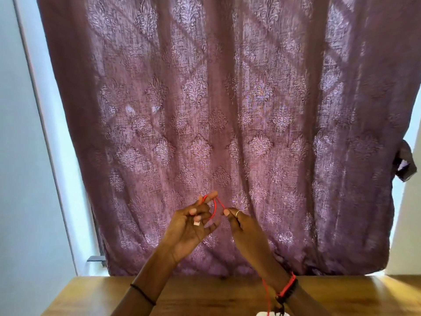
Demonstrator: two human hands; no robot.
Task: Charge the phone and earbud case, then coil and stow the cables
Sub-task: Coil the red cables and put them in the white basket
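A thin red cable (215, 207) is looped around the raised fingers of my left hand (193, 226), and its white plug (196, 223) lies against that palm. My right hand (241, 226) pinches the cable just right of the loop, a ring on one finger. From there the cable hangs down past my right wrist toward a small white object (262, 313) at the bottom edge, mostly cut off. Both hands are held up above the wooden table (205, 297). No phone or earbud case shows.
A purple patterned curtain (227, 110) fills the view behind the hands. Pale walls flank it on the left (27, 156) and right. A small dark bracket (96, 258) sticks out near the curtain's lower left.
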